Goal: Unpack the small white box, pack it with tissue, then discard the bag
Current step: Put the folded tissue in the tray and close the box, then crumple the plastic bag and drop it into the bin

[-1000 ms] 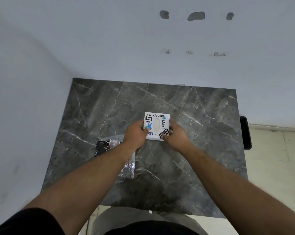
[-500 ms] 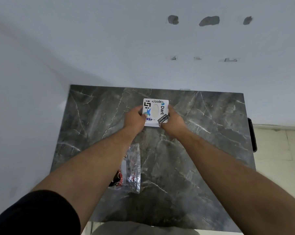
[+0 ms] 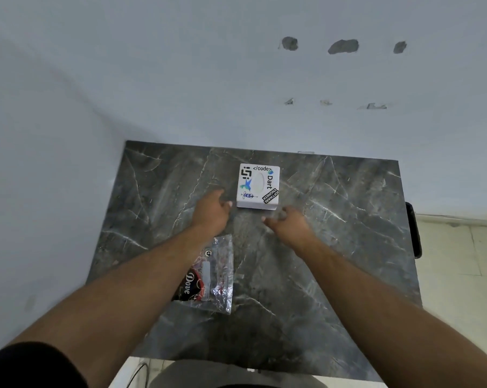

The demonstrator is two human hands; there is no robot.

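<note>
The box (image 3: 258,187) rests closed on the table (image 3: 334,247), far centre. Both hands — left (image 3: 211,212), right (image 3: 288,224) — hover just near of it, released. The bag (image 3: 211,278) lies nearer, partly under the left forearm.

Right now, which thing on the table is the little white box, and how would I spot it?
Find the dark marble table, then its far middle. The small white box sits there past both hands, covered in stickers, unlike the crinkly clear bag.

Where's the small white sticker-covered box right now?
The small white sticker-covered box sits on the dark marble table, toward its far edge, just beyond both hands, neither hand holding it.
</note>
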